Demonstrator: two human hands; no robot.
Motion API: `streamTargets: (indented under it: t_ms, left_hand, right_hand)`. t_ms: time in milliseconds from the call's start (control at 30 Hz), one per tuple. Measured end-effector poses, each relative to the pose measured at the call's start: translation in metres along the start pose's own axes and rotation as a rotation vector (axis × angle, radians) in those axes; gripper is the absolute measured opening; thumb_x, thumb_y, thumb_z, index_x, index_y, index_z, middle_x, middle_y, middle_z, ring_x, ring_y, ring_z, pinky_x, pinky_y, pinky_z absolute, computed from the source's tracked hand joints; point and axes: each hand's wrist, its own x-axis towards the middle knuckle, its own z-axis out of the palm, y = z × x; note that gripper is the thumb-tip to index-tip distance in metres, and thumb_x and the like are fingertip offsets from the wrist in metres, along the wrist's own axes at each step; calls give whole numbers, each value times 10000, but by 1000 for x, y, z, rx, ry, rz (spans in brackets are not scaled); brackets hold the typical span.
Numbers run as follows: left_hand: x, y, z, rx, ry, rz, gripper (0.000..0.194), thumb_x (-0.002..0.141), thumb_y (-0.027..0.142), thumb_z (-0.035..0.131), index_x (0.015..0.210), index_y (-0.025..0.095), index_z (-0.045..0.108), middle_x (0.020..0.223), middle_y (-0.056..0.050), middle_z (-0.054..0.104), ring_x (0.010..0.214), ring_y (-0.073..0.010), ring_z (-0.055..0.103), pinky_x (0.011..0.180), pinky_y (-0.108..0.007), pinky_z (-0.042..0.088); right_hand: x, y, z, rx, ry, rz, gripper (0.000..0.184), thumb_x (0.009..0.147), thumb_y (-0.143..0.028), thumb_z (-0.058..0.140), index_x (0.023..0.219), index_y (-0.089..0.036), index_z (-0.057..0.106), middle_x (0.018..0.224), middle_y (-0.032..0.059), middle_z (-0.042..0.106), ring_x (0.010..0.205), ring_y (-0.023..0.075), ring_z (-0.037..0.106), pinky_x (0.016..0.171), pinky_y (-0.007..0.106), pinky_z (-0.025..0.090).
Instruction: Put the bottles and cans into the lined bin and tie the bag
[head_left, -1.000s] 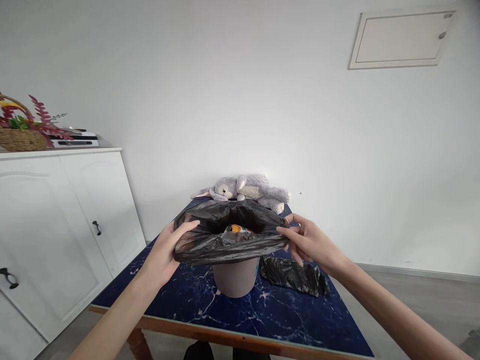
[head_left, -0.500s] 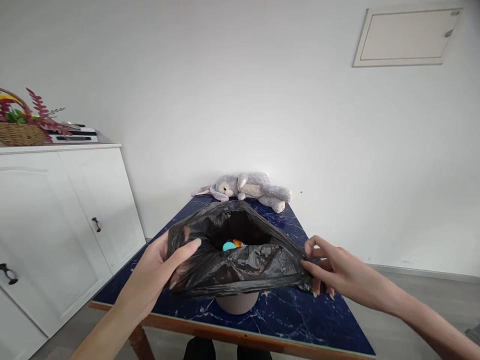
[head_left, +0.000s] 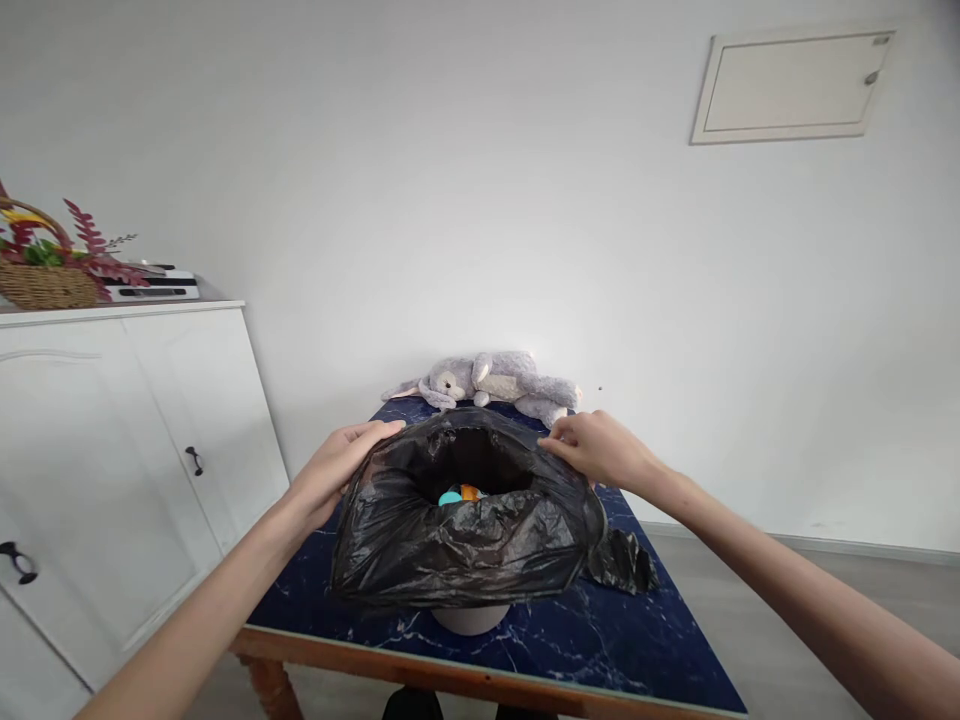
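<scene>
A black plastic bag [head_left: 480, 555] is spread over the top of a grey bin [head_left: 471, 620], of which just the lower part shows. Through the mouth of the bag I see a turquoise item [head_left: 450, 497] and an orange item [head_left: 470, 492], too small to name. My left hand [head_left: 341, 460] grips the bag's far left edge, thumb on top. On the opposite side my right hand [head_left: 589, 445] pinches the far right edge of the bag. A twisted strip of the bag lies on the table at the right.
The blue marbled table [head_left: 600, 640] has a wooden edge. A grey plush rabbit [head_left: 487, 385] lies at its far end against the wall. To the left stands a white cabinet [head_left: 180, 400] with a wicker flower basket [head_left: 49, 285] on top.
Both hands have moved from the bag's sides to its far edge, the right one up and inward. The bag's near side now hangs lower over the bin, and a strip lies loose at right.
</scene>
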Motion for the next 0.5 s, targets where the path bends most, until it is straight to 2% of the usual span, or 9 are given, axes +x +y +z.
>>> streamTargets:
  t_ms: [133,233,333,433,500]
  left_hand:
    - [-2,1,3,-87,15,50,312,744,468,851,846,186,762,849,-55,788,753,-231,718,669,-277,538]
    - [-9,4,6,-144,95,114,285,753,451,830,815,194,722,790,-14,742,689,-188,665,631,-245,507]
    - [-16,3,4,-155,154,174,319,710,435,855,717,194,646,686,30,634,611,-145,580,555,-214,445]
    - [-25,-6,-5,-115,151,202,414,702,439,865,622,205,532,581,59,481,506,-109,440,466,-209,344]
    - [-31,-17,-14,-64,150,223,467,746,480,831,587,217,480,542,59,429,477,-112,386,449,-224,322]
  right_hand:
    - [-9,18,-4,-103,356,-3,260,1063,-400,513,930,-241,669,729,31,765,637,242,699,571,304,396]
    - [-26,25,-6,-6,484,-62,322,1068,-502,498,934,-252,648,599,-17,684,511,196,611,540,286,367]
    - [-49,26,-9,124,530,-133,407,1063,-590,478,917,-250,646,481,-57,563,414,150,509,508,269,361]
    - [-72,29,-7,214,492,-172,420,1061,-603,486,908,-251,655,461,-70,521,390,126,469,490,255,374]
    - [-87,38,-1,240,440,-189,394,1067,-581,487,927,-257,661,481,-66,528,396,125,471,484,257,379]
